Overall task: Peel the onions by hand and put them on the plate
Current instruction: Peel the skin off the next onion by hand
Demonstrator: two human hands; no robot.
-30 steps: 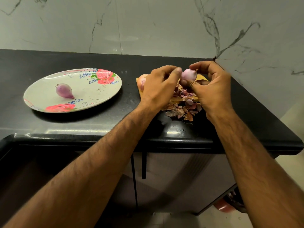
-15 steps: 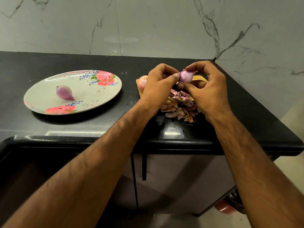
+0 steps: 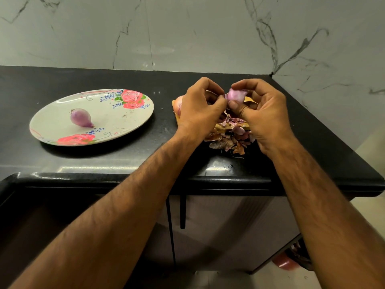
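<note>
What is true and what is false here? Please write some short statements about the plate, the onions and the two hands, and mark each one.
1. One purple onion lies on the flowered plate. True.
2. The right hand holds a second onion above the counter. True.
3. The left hand rests flat on the plate. False: it pinches the second onion's end, beside the right hand.
4. The peels are piled on the plate. False: they lie on the counter, under the hands.
</note>
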